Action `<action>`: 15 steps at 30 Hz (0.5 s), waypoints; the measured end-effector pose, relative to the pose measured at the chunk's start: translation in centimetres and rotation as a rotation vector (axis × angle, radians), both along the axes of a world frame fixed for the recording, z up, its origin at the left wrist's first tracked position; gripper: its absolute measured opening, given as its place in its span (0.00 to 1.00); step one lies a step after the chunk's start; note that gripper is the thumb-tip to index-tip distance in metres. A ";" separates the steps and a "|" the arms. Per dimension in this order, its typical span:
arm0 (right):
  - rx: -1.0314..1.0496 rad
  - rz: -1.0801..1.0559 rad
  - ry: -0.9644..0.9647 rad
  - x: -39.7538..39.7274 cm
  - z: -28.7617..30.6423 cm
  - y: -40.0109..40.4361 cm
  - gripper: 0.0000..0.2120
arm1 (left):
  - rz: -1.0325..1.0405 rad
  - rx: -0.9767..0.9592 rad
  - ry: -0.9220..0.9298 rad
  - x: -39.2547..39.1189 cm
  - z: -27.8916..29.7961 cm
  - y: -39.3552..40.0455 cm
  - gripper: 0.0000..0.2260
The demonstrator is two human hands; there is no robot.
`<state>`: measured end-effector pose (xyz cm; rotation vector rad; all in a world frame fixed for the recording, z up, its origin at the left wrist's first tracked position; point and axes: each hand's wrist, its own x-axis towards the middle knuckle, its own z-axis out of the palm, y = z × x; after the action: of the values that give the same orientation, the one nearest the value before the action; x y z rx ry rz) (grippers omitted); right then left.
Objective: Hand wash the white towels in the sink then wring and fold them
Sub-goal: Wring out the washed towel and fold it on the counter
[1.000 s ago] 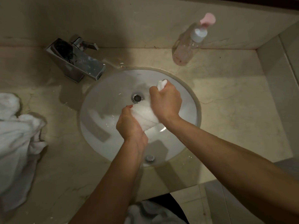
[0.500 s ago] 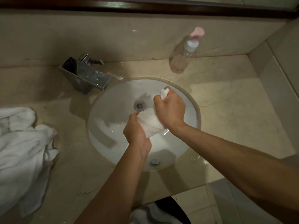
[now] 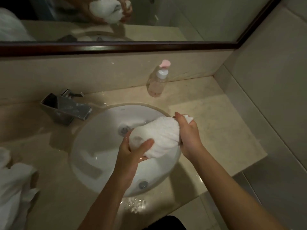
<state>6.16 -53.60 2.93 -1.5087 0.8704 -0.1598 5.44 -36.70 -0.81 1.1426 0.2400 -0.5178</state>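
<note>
A wet white towel is bunched up over the right half of the round white sink. My left hand grips its lower left end, thumb across the cloth. My right hand grips its upper right end, and a small tuft sticks out above the fingers. Part of the towel is hidden under both hands. A pile of more white towels lies on the counter at the left edge.
A chrome faucet stands at the sink's back left. A clear pump bottle with a pink top stands against the back wall. Water is splashed on the counter front. A mirror hangs above; a wall closes the right side.
The tightly twisted towel has loosened into a bigger bundle and both hands have shifted right over the sink. The camera has tilted up, bringing the mirror into view.
</note>
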 end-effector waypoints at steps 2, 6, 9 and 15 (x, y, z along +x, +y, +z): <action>0.047 0.012 0.059 -0.5 0.9 -1.7 0.16 | -0.067 0.210 -0.312 -0.1 0.4 -0.5 0.25; 0.118 0.027 0.096 -2.1 2.0 -5.0 0.14 | -0.249 0.563 -1.100 1.2 0.4 -2.0 0.30; 0.184 0.082 0.150 -2.7 3.4 -7.6 0.23 | -0.339 0.618 -1.184 2.0 0.6 -4.2 0.33; 0.217 0.301 -0.116 -5.5 6.8 -14.3 0.17 | -0.228 -0.099 -0.100 0.2 2.0 -10.2 0.24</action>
<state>0.69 -67.86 9.70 -1.3932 0.5415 0.0664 5.62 -46.95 1.22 1.1016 -0.0032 -0.6648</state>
